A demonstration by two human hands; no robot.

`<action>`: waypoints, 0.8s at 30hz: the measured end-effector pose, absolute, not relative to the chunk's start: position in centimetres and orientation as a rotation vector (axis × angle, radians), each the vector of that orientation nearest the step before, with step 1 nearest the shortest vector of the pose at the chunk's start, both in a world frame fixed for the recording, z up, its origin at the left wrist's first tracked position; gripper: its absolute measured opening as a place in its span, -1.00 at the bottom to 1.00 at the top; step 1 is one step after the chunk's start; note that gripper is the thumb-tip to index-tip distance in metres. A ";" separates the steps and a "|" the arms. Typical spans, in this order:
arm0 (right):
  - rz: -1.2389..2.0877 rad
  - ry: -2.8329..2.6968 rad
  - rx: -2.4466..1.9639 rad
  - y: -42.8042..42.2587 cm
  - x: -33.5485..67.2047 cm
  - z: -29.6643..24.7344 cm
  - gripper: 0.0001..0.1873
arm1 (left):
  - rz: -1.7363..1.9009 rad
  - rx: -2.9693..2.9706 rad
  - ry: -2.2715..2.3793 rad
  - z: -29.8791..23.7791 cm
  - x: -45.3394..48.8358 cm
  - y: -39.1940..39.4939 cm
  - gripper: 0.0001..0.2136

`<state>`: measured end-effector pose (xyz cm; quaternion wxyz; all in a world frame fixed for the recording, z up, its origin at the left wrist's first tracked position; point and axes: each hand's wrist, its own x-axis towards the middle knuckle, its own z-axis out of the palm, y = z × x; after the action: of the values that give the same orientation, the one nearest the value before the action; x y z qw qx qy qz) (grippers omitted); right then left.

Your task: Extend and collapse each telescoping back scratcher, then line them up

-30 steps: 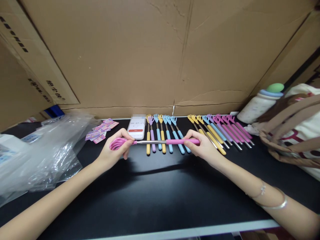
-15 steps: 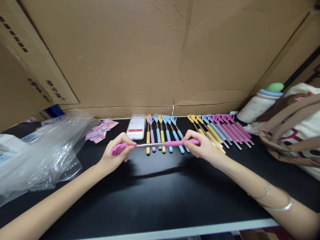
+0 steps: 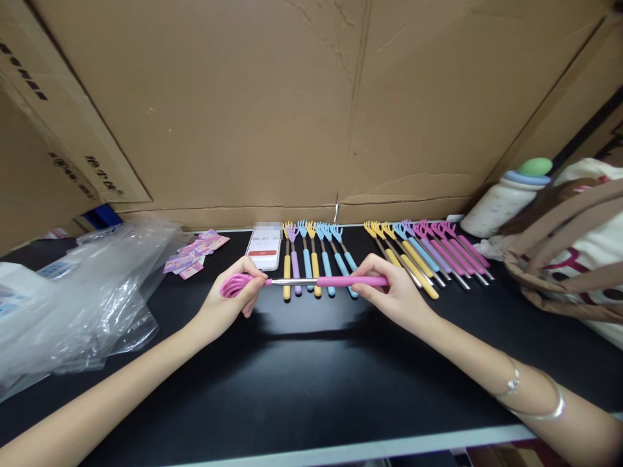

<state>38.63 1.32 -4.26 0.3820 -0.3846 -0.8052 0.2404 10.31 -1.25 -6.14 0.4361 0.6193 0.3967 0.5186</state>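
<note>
Held level above the black table is a pink back scratcher with a bare metal rod in its middle. My left hand pinches it at the neck, beside the claw head. On the other end, my right hand grips the pink handle between thumb and fingers. Behind it lies a row of yellow, purple and blue back scratchers, claws toward the back. A second group of yellow, blue, purple and pink back scratchers lies at the right, slanted.
Clear plastic bags are heaped at the left. Small printed cards and a phone with a timer lie at the back. At the right stand a white bottle and a bag. Cardboard walls the back.
The scratcher's handle end has dropped slightly, so it lies closer to level. Its visible metal rod looks slightly shorter or much the same. Both hands keep their hold.
</note>
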 end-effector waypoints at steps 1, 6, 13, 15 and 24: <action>0.573 -2.064 -0.975 1.3 38.6 -4.3 -0.81 | 1.285 1.537 0.995 -6.0 10.4 -1.3 -0.74; 0.394 -2.087 -0.957 0.8 38.6 -4.2 -0.79 | 1.263 1.515 1.031 -5.7 10.8 -1.4 -0.72; 0.066 -2.302 -0.916 1.0 38.5 -5.9 -0.77 | 1.185 1.602 1.048 -5.3 11.7 -2.9 -0.77; -0.005 -2.409 -0.884 1.0 38.3 -6.5 -0.68 | 1.152 1.715 1.053 -5.0 12.2 -3.7 -0.80; -0.078 -2.387 -0.988 0.4 37.8 -4.0 -0.70 | 1.242 1.691 1.024 -5.1 11.8 -3.1 -0.79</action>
<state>37.76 0.44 -4.04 0.2749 -0.3675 -0.8880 -0.0292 11.75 -3.06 -5.13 0.3926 0.6662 0.4033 0.4893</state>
